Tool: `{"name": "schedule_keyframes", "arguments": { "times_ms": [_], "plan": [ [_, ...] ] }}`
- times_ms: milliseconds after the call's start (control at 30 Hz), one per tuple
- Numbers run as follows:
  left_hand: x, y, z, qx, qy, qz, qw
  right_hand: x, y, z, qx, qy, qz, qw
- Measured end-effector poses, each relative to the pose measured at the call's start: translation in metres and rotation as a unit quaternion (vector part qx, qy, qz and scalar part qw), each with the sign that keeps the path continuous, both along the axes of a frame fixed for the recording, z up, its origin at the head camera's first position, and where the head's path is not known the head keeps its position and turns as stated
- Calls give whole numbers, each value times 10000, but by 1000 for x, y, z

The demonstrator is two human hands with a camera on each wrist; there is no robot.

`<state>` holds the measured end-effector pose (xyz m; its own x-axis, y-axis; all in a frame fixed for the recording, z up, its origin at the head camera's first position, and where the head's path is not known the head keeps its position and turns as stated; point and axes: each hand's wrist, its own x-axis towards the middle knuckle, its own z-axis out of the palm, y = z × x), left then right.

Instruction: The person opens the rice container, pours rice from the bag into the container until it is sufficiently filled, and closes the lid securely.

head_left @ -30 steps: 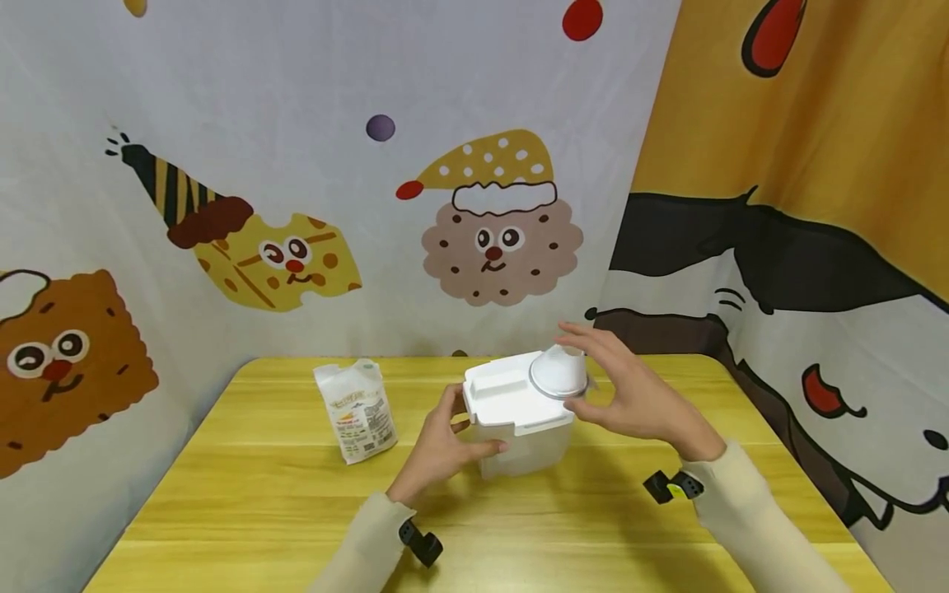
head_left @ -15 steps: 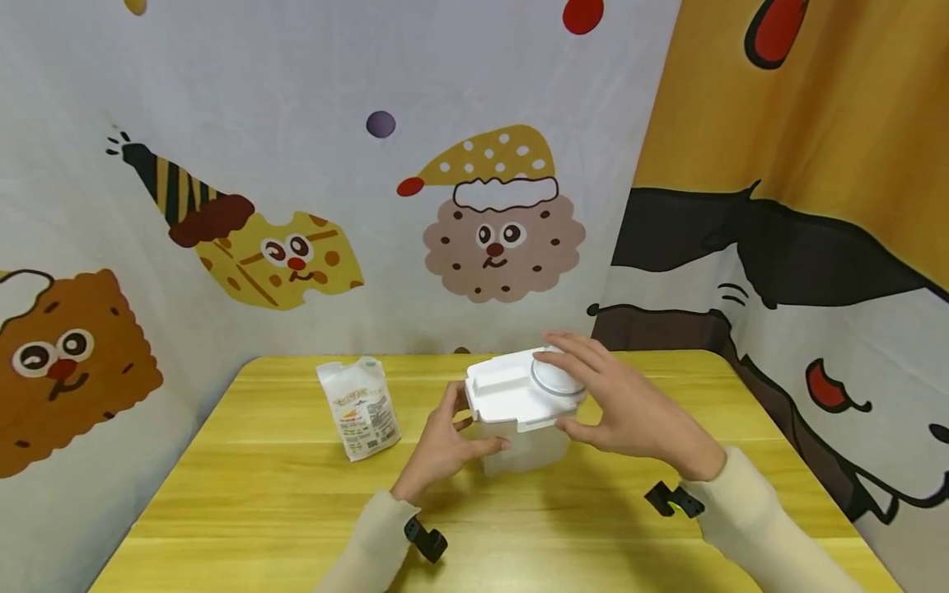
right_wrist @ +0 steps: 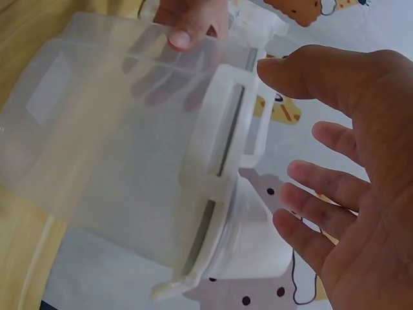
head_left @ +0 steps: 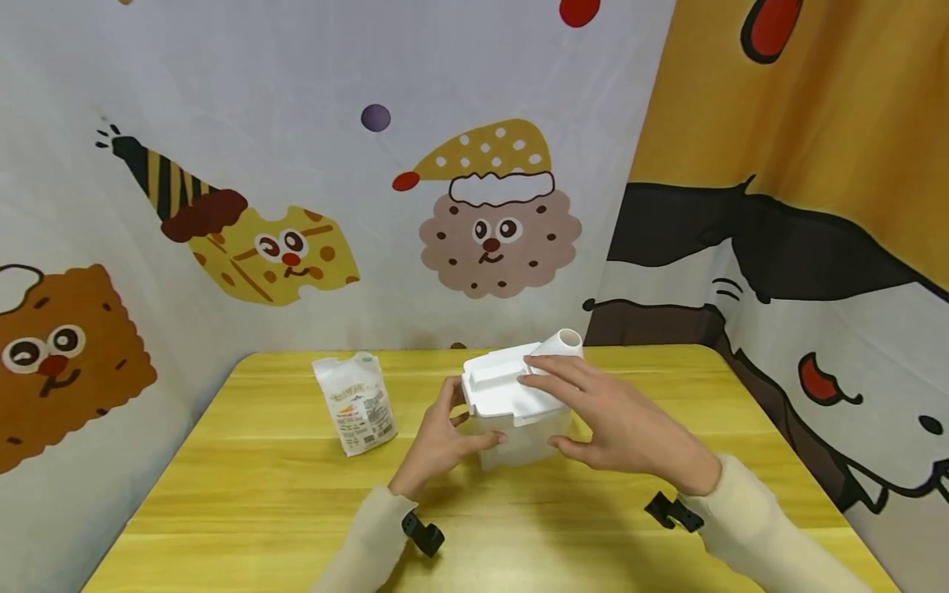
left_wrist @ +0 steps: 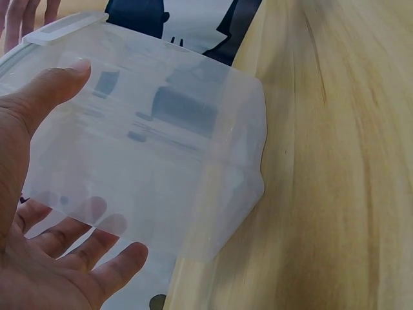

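Since half a second earlier, the right hand (head_left: 623, 416) had shifted slightly left and nearer, and the smooth white spout (head_left: 554, 347) on the lid (head_left: 511, 399) had come into view beyond its fingers, leaning toward the far right with its round mouth showing. The hands stood apart from each other. The left hand (head_left: 437, 441) gripped the left end of the container (head_left: 525, 449), its thumb laid on the near wall and its fingers round the far side, showing dimly through the plastic. The right hand was held loosely spread about the lid's right end; whether its thumb touched could not be told. The container, a deep box of frosted, translucent plastic with angled lower edges, was over the far half of the tabletop (head_left: 259, 511), right of centre. Its lid was opaque white, with a raised oblong block at the left and a flat tab on the near edge. To its left, well apart, stood a paper-like white bag (head_left: 358, 408), creased at the top and printed with an orange patch and small lettering. Pale wood grain ran left to right across the tabletop, and soft printed cloth (head_left: 311, 123) hung beyond it.
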<state>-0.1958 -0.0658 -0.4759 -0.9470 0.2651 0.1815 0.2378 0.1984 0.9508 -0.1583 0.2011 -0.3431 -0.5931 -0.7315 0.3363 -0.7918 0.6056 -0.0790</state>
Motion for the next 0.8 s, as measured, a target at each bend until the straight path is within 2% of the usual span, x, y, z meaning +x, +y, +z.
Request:
{"name": "schedule_keyframes", "arguments": {
  "times_ms": [367,567,800],
  "plan": [
    [-1,-1,2,61,3,-50,10000,-3,-15,-9,197,93,46,9998],
    [-1,0,2,29,31,-54,10000,-2,-23,-13,284,471,49,9985],
    [2,1,2,-32,-121,26,9999,-4,-28,-17,370,835,146,9957]
  ]
}}
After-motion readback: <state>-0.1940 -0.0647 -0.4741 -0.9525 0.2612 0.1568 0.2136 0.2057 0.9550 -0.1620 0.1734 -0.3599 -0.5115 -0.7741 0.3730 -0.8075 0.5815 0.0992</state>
